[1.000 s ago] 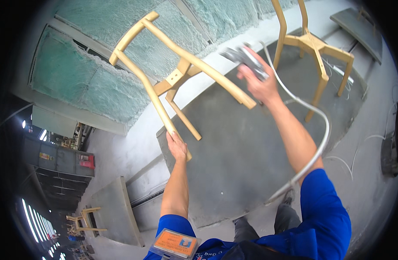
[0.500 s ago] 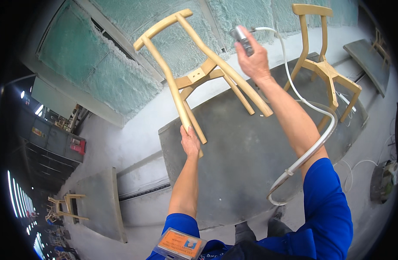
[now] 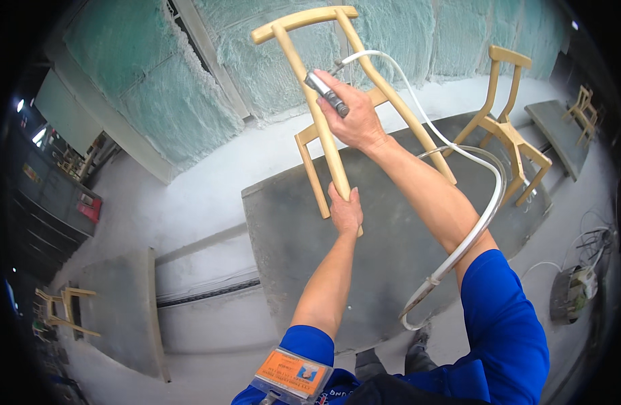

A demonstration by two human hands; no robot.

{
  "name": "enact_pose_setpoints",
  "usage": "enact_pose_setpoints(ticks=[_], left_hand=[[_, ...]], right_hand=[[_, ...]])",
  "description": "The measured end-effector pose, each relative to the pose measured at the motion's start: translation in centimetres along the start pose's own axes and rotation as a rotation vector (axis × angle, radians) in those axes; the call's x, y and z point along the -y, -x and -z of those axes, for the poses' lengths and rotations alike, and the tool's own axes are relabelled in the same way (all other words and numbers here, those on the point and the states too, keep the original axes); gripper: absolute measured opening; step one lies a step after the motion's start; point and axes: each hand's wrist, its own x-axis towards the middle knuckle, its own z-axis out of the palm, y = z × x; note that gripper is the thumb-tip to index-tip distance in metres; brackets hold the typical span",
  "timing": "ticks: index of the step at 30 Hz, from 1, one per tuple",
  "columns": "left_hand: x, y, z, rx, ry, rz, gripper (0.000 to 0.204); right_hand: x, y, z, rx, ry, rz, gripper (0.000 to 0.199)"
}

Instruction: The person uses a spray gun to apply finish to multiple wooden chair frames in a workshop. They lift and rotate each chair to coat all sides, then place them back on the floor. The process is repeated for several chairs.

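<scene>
The person's left arm is reaching from the near edge toward the far side, the forearm leaning slightly right, and the left hand (image 3: pixel 346 211) is grasping the near end of a long leg of a seatless wooden chair (image 3: pixel 332 152), fingers wrapping round it. The right arm is slanting in from the near right toward the far left, its wrist hanging over the chair, and the right hand (image 3: pixel 357 123) is clenching a silver handheld tool (image 3: pixel 326 93). The tool is lying across the view of the chair's left upright; whether it is touching the wood, one cannot tell. A white hose (image 3: pixel 440 273) is curving from the tool round the right forearm.

The chair is tilting above the left part of a dark grey board (image 3: pixel 290 256), its backrest pointing to the far side. A second wooden chair (image 3: pixel 501 128) is standing at the board's right end.

Compared with half a second ago, the right hand is no longer hovering to the right of the chair but is sitting over its frame. The left hand is keeping its hold, while the chair is showing a turned pose: a shorter leg is now appearing left of the gripped one, where before it was showing on the right.
</scene>
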Motion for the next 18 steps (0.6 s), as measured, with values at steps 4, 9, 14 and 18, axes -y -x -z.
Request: enact_pose_setpoints(ticks=[4,9,14,18], left_hand=[[-0.2,0.6,-0.2,0.046,0.054,-0.008,0.072],[-0.3,1.3,-0.8,0.096,0.119,0.041,0.072],[0.5,2.2,-1.5,0.108,0.124,0.086,0.068],[1.5,3.2,-2.1,0.071,0.093,0.089,0.059]], right_hand=[[2.7,-1.3,-3.3,0.03,0.21,-0.024,0.056],[5.9,-2.3,-5.2,0.137,0.112,0.096,0.057],[10.3,3.8,0.9,0.179,-0.145,0.008,0.058],[13.3,11.4,11.9,0.134,-0.313,-0.462,0.057]])
